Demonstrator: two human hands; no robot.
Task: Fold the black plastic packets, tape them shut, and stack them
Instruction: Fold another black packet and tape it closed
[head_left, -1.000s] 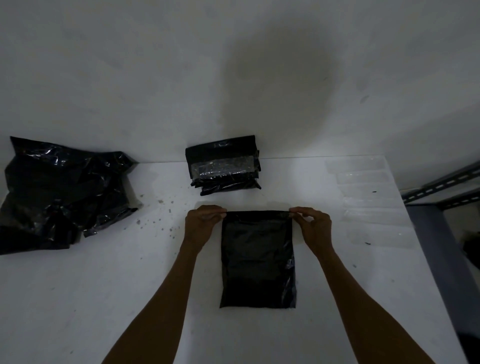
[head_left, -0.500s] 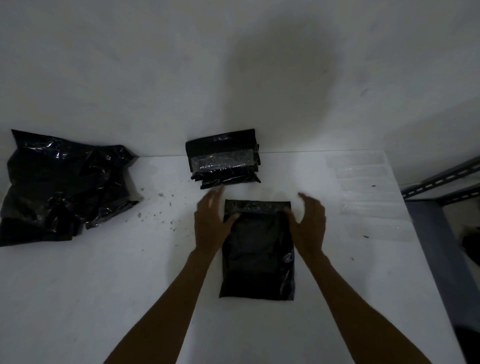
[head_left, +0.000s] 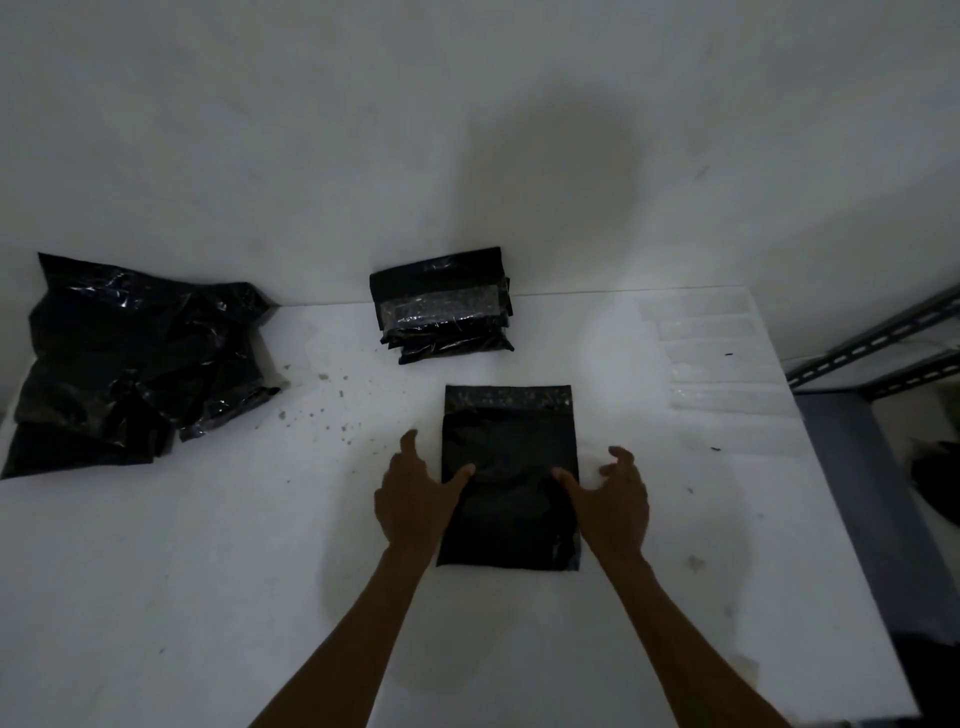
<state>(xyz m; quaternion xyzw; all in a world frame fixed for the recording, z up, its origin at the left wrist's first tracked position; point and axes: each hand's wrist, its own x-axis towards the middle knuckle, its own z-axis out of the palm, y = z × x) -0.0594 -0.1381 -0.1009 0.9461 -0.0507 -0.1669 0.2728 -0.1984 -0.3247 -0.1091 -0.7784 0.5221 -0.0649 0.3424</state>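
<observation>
- The black packet (head_left: 509, 467) lies flat in the middle of the counter (head_left: 208, 571), with its shiny strip (head_left: 508, 397) toward the back edge.
- The left hand (head_left: 415, 499) is at its left side and the right hand (head_left: 613, 499) at its right side. Both have their fingers spread and hold nothing. Only the thumbs touch the packet.
- The next job looks like folding it. Grab both sides at the same height so the fold comes out straight, then press the crease flat.
- Clear tape strips (head_left: 727, 364) lie along the right edge. Pick one up only once the fold lies down flat.
- The done stack (head_left: 441, 312) sits at the back edge, and a loose pile (head_left: 135, 358) sits at the back left corner.
</observation>
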